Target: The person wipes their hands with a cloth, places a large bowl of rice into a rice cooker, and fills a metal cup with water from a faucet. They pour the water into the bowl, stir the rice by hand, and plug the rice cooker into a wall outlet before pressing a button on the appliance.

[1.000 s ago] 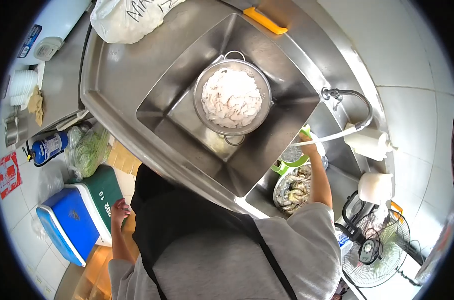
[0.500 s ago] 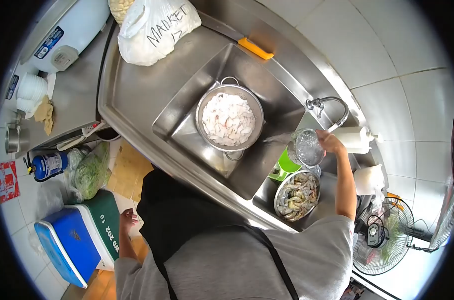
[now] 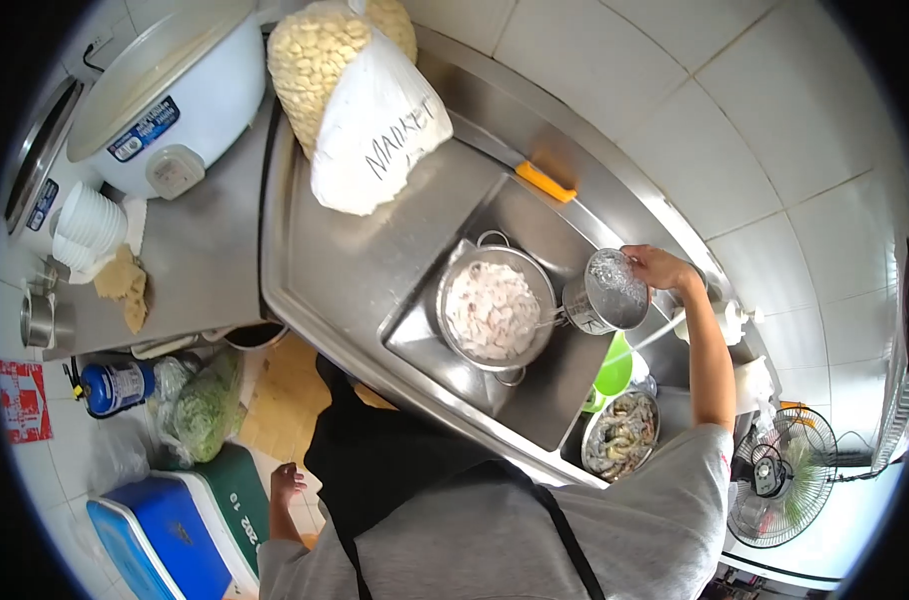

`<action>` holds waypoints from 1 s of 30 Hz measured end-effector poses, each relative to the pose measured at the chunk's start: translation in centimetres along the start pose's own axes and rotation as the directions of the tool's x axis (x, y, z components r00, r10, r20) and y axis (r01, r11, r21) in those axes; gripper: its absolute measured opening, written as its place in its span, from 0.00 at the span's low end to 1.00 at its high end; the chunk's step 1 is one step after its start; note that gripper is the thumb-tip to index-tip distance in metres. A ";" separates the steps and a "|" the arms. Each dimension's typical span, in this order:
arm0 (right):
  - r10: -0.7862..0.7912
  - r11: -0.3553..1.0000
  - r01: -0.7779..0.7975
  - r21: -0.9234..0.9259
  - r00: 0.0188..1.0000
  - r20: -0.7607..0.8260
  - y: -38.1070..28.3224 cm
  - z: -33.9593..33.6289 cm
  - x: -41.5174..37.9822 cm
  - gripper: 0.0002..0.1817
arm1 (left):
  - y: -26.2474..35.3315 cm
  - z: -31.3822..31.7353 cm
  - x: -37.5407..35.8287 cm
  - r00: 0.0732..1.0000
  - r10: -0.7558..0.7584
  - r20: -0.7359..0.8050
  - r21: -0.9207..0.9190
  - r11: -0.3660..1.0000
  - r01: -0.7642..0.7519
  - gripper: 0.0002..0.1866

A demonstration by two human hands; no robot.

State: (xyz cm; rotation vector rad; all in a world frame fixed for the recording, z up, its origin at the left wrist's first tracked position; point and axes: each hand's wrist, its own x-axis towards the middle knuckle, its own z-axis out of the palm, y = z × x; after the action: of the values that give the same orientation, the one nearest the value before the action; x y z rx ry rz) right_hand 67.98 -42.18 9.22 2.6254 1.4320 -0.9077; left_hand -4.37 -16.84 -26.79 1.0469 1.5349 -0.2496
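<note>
My right hand grips the rim of a round metal pot with clear water in it. The pot is tilted over the sink, and water spills from its left side toward a metal colander. Pale pinkish-white pieces that look like peeled shrimp fill the colander, which stands in the sink basin. Below the pot are a green container and an oval metal bowl of unpeeled shrimp. My left hand hangs low by the coolers, fingers loosely curled in, with nothing visible in it.
A white bag marked MARKET and a bag of peeled garlic-like cloves sit on the drainboard. A yellow-orange object lies on the back ledge. A fan stands at right, a blue cooler at lower left.
My right hand has carried the metal pot from above the green container leftward to the colander, where water now pours. The view has shifted. My left hand still hangs low.
</note>
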 end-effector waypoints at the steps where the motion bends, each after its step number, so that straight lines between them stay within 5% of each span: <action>1: 0.051 0.998 -0.052 0.029 0.998 0.030 -2.0 -1.0 1.0 0.14 | 0.0 -1.1 0.9 1.000 0.002 0.007 -0.006 1.000 -0.002 0.14; 11: 0.042 0.977 -0.052 0.207 0.998 0.054 -18.8 -12.6 12.1 0.13 | 5.8 -14.1 7.7 0.999 0.032 0.009 -0.147 0.989 -0.031 0.14; 15: 0.179 0.981 -0.181 0.070 0.983 0.026 -28.9 -19.2 14.9 0.17 | 8.3 -18.0 9.3 1.000 0.015 -0.001 -0.183 0.983 -0.015 0.13; 22: 0.048 0.997 -0.045 -0.065 0.998 0.034 -39.7 -28.6 23.2 0.17 | 8.7 -19.8 11.0 1.000 -0.020 -0.001 -0.341 0.940 0.018 0.10; 24: 0.016 1.000 -0.016 -0.022 1.000 0.017 -42.2 -30.5 25.7 0.16 | 6.7 -20.0 12.7 0.995 -0.009 0.101 -0.431 0.901 0.052 0.10; 30: -0.053 0.998 0.052 0.023 0.998 0.042 -51.1 -35.5 32.7 0.19 | 6.4 -20.6 11.4 0.997 -0.047 0.069 -0.456 0.887 0.073 0.10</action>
State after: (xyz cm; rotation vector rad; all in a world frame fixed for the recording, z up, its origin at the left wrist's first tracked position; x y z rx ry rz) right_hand 58.89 22.38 35.47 2.5788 1.4961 -0.9833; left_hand -12.64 6.06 -28.59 0.6113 1.4799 0.0456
